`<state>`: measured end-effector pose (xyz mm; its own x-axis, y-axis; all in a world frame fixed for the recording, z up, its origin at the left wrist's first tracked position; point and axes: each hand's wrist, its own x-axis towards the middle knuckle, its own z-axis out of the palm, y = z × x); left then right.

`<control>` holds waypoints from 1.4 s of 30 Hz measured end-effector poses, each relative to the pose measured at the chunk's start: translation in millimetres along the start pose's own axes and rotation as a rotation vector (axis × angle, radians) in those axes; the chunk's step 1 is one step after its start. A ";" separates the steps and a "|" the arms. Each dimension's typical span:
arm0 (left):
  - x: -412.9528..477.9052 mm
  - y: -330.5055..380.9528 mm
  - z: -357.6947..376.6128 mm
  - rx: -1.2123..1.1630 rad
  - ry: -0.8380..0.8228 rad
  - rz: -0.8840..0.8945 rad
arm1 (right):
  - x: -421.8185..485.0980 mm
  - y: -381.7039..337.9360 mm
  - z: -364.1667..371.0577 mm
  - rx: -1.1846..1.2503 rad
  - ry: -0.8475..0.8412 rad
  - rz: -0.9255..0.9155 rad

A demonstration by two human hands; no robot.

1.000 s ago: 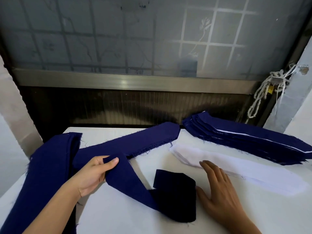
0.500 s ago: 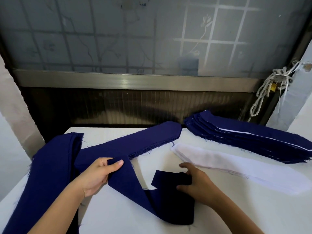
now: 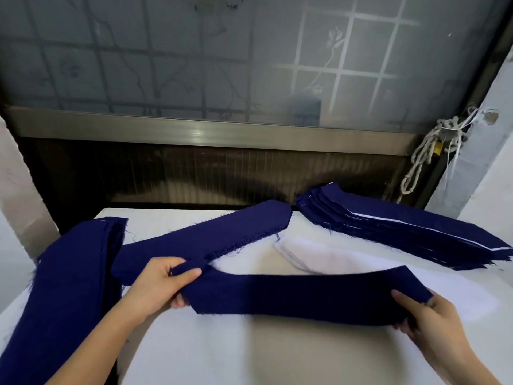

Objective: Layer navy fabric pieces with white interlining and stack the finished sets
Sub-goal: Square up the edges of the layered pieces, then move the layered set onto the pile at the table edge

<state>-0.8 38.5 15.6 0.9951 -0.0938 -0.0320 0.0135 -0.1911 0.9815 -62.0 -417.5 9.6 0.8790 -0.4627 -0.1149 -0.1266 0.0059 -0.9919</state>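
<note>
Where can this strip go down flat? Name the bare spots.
Bare table in front of the held navy strip, between left hand and right hand. Small patch at the far edge behind the loose navy piece. Crowded: navy pile left, interlining centre, finished stack right.

A small sewing workroom: a white cutting table (image 3: 194, 357) under a frosted patterned window (image 3: 194, 59), with stacked cut navy fabric pieces (image 3: 402, 232) far right.

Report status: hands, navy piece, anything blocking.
Left hand and right hand each grip an end of the navy strip, stretched between them. White interlining lies flat just beyond, uncovered. Nothing visible between strip and interlining.
</note>
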 end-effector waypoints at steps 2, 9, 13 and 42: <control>0.5 -9.0 3.3 0.188 0.009 -0.008 | 1.0 6.3 -10.9 -0.237 0.134 -0.056; 0.6 -16.9 3.7 0.477 0.068 0.099 | -14.1 -2.9 -7.1 -0.778 0.400 -0.218; 0.8 -16.3 2.2 0.548 0.092 0.161 | -9.3 2.0 1.5 -1.022 0.494 -0.453; -3.3 -11.6 2.9 0.635 0.040 0.131 | 79.8 -26.4 142.2 -1.305 -0.242 -0.672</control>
<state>-4.5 38.3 3.8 0.9876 -0.1215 0.0994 -0.1567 -0.7220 0.6739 76.9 -328.5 19.0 0.9752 0.0993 0.1980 0.1266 -0.9834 -0.1303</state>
